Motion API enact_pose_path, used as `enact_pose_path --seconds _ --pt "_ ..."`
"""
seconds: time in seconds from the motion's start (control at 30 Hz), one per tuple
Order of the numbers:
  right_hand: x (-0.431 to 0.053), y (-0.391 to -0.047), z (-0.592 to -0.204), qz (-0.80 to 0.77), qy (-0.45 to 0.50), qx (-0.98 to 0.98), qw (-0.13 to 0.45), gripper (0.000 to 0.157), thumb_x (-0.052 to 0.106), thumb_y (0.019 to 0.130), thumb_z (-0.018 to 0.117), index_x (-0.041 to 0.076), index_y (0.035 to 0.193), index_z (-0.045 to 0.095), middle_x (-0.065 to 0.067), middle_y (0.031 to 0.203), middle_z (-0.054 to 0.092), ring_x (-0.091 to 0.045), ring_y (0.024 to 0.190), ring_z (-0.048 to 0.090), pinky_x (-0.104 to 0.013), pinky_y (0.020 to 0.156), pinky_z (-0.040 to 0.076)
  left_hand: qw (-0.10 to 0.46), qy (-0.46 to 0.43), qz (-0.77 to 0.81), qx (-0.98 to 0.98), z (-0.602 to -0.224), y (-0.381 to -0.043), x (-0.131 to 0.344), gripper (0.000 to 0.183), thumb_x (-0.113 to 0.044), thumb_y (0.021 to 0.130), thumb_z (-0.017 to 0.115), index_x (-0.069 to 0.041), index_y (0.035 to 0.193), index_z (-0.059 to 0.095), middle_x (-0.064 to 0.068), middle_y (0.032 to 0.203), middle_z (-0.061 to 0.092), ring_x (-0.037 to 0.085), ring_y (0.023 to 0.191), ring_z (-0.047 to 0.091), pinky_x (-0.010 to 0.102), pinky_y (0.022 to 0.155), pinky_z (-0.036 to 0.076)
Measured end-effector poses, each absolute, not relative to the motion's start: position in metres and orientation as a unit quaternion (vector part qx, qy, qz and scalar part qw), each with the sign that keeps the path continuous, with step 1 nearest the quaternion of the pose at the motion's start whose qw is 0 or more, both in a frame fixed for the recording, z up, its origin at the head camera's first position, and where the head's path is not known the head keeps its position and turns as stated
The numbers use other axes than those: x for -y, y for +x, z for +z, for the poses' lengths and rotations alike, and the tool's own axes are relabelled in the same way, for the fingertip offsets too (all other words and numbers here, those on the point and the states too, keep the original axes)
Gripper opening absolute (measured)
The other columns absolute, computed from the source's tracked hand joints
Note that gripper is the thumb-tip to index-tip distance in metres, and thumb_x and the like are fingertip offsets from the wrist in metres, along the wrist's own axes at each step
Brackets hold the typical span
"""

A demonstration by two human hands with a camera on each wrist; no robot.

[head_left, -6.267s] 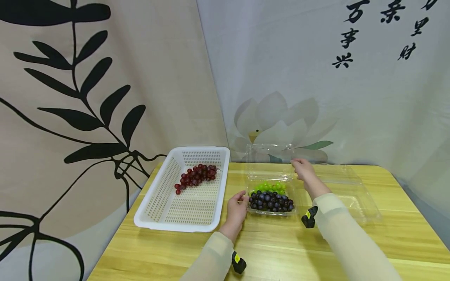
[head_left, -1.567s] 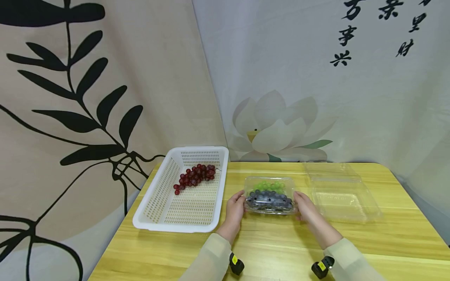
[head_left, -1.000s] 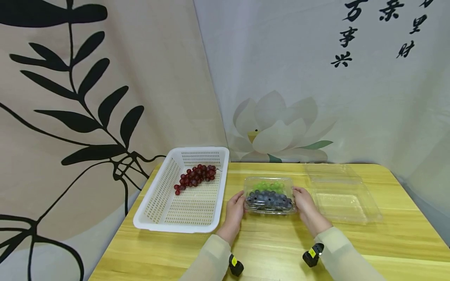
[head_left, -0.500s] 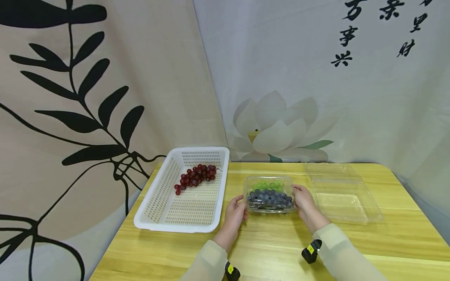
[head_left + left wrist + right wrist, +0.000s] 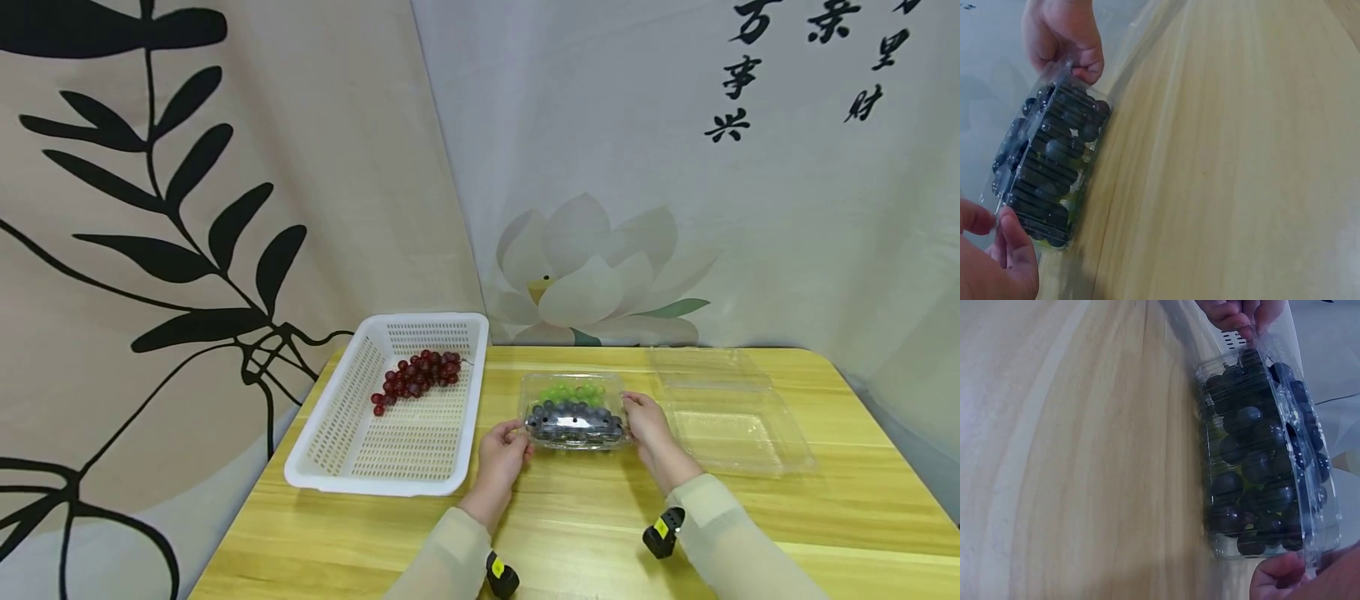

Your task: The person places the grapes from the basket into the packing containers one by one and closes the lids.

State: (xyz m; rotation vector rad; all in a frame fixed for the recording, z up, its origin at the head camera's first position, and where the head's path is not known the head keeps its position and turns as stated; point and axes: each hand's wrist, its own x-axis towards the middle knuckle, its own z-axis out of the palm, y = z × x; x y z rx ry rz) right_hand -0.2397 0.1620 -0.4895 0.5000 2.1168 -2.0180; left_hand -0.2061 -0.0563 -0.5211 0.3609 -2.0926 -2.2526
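Since the earliest frame, the lid (image 5: 536,385) has swung down from upright and now lies over the plastic box (image 5: 570,445). Leftmost, at nine o'clock from that box, stands the white basket (image 5: 375,485), red grapes (image 5: 420,375) lying inside it. Next comes my left hand (image 5: 501,457), at the box's eight o'clock: thumb and fingertip nearly meet, pinching the thin rim (image 5: 1030,140) at the near corner.

Between my hands sits the box, dark grapes (image 5: 573,421) toward six o'clock, green grapes (image 5: 573,394) toward twelve. I can't tell whether its base quite touches the table (image 5: 585,517). I'd judge the shell light, slick and flexible, the fruit giving it most of its weight, heaviest on the dark side. Squeezing the walls could buckle them and bruise the grapes; the rim looks the stiffer place to pinch, while any lift would want support low at both ends.

My right hand (image 5: 651,425) is at three o'clock, thumb and fingers likewise nipping the rim's end, with hardly a gap. Beyond it, farther toward three, rests a second box (image 5: 712,429), lid laid back toward twelve.
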Motion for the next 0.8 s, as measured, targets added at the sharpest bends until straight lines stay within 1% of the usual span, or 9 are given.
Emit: enact_pose_path --seconds 0.1,0.17,0.33,0.4,0.47,0.53,0.63,0.8 --pt "-0.162 -0.239 -0.489 -0.673 0.170 -0.715 0.082 0.044 0.016 0.102 0.031 -0.004 0.142 0.034 -0.005 0.094 0.046 -0.006 0.059 0.037 -0.019 0.053 0.036 0.024 0.118 -0.728 0.675 -0.522 -0.207 0.056 0.031 0.004 0.084 0.056 0.012 0.114 0.058 -0.002 0.068 0.051 0.008 0.055 0.056 0.019 0.052 0.049" --pt "-0.162 -0.238 -0.489 -0.667 0.169 -0.721 0.083 0.045 0.016 0.102 0.031 -0.003 0.143 0.033 -0.009 0.103 0.047 -0.007 0.061 0.038 -0.019 0.054 0.037 0.023 0.120 -0.728 0.674 -0.523 -0.208 0.056 0.032 0.003 0.084 0.056 0.012 0.115 0.058 -0.002 0.069 0.051 0.008 0.055 0.056 0.019 0.052 0.049" --pt "-0.163 -0.232 -0.486 -0.651 0.155 -0.738 0.089 0.048 0.012 0.100 0.031 -0.003 0.146 0.026 -0.017 0.111 0.045 -0.008 0.062 0.039 -0.021 0.056 0.040 0.013 0.122 -0.730 0.672 -0.524 -0.207 0.056 0.039 0.003 0.084 0.054 0.011 0.122 0.054 0.004 0.072 0.056 0.009 0.056 0.056 0.020 0.052 0.049" --pt "-0.165 -0.228 -0.485 -0.644 0.145 -0.746 0.090 0.050 0.008 0.099 0.031 -0.004 0.147 0.023 -0.021 0.115 0.044 -0.009 0.065 0.041 -0.022 0.056 0.041 0.009 0.123 -0.733 0.668 -0.522 -0.206 0.056 0.045 0.002 0.085 0.054 0.008 0.129 0.050 0.005 0.073 0.058 0.009 0.057 0.056 0.021 0.052 0.049" --pt "-0.166 -0.224 -0.485 -0.638 0.131 -0.753 0.093 0.052 0.004 0.098 0.031 -0.005 0.147 0.019 -0.024 0.124 0.040 -0.010 0.070 0.044 -0.023 0.058 0.042 0.008 0.120 -0.735 0.668 -0.522 -0.205 0.055 0.049 0.002 0.086 0.052 0.005 0.135 0.046 0.005 0.074 0.057 0.010 0.058 0.056 0.021 0.052 0.049" --pt "-0.167 -0.219 -0.485 -0.631 0.119 -0.761 0.090 0.054 -0.001 0.095 0.032 -0.007 0.147 0.019 -0.026 0.130 0.037 -0.011 0.075 0.045 -0.024 0.059 0.044 0.010 0.115 -0.735 0.668 -0.522 -0.205 0.055 0.052 0.002 0.087 0.051 0.001 0.138 0.044 0.003 0.075 0.055 0.011 0.060 0.056 0.020 0.053 0.049" --pt "-0.168 -0.211 -0.486 -0.620 0.113 -0.772 0.082 0.056 -0.004 0.092 0.034 -0.006 0.146 0.022 -0.025 0.129 0.037 -0.012 0.077 0.047 -0.024 0.060 0.049 0.014 0.111 -0.734 0.670 -0.524 -0.205 0.055 0.049 0.001 0.089 0.051 0.000 0.138 0.045 0.002 0.079 0.053 0.011 0.062 0.056 0.021 0.054 0.049" --pt "-0.166 -0.205 -0.489 -0.620 0.112 -0.775 0.059 0.054 -0.005 0.091 0.039 -0.006 0.144 0.029 -0.025 0.128 0.039 -0.010 0.067 0.050 -0.019 0.056 0.049 0.032 0.114 -0.729 0.674 -0.526 -0.205 0.054 0.043 -0.001 0.091 0.053 0.002 0.134 0.050 0.003 0.084 0.055 0.012 0.063 0.057 0.023 0.054 0.051"
